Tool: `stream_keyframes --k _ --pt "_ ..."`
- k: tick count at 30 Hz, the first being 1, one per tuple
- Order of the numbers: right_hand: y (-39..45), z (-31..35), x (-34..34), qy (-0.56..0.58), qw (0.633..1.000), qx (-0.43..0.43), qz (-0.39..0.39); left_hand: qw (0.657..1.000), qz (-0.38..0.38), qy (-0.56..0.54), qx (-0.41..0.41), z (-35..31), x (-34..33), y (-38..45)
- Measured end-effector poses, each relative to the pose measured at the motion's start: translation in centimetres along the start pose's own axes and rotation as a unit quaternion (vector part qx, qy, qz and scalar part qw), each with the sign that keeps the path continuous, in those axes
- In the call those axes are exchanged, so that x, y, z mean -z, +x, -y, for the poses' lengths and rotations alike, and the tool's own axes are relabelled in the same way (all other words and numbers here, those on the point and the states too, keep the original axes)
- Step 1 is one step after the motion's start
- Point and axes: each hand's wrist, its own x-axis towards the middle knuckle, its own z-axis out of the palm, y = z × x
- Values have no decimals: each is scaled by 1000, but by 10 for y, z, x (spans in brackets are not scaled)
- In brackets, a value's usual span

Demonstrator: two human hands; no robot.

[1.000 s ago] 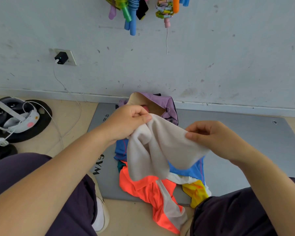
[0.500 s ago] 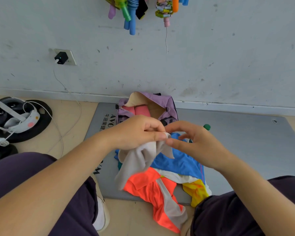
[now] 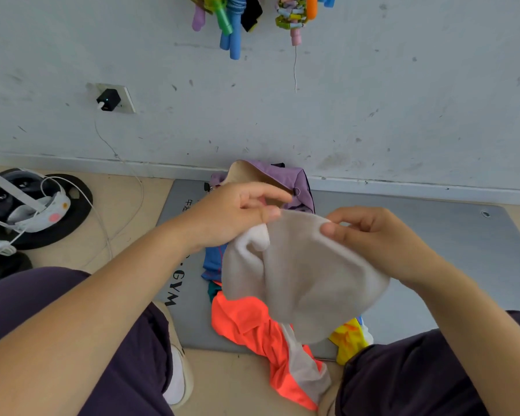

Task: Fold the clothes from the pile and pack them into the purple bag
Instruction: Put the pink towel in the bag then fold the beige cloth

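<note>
Head camera view, looking down at a seated person's two hands holding a pale grey-white garment (image 3: 300,277) up in the air. The left hand (image 3: 234,217) pinches its top edge between thumb and fingers; the right hand (image 3: 370,235) pinches the edge just beside it. The cloth hangs slack and bunched below them, over a pile of clothes (image 3: 252,325) on a grey gym mat (image 3: 433,250): orange, blue and yellow pieces. The purple bag (image 3: 282,175) stands open at the far edge of the mat, against the wall.

With such light pinches, the limp cloth could slip and drop back onto the pile, or fold crooked. The heap lies between the person and the bag. Far left on the floor sit a headset (image 3: 27,202) and a charging cable (image 3: 117,205).
</note>
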Motion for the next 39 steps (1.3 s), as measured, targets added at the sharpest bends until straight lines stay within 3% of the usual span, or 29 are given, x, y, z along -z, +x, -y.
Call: stream_keyframes --k 4,8,15,19,23,26,39 --pt "-5 4 -12 67 995 23 69 993 119 -14 0 -6 -22 -3" --pt "-4 3 -5 123 990 27 57 999 32 -3 -2 -4 -19 1" --pt "1 -2 4 60 998 2 13 993 -105 -22 45 9 -4 6" --pt "1 -3 3 116 993 17 11 992 -88 -86 34 6 -3 6" --pt "-2 2 -3 190 977 29 95 976 -64 -206 43 1 -7 4" --pt "-5 5 -7 180 974 37 136 971 -44 -230 54 -2 -11 3" --pt "-7 8 -19 19 994 102 -27 980 56 -177 66 -5 -16 0"
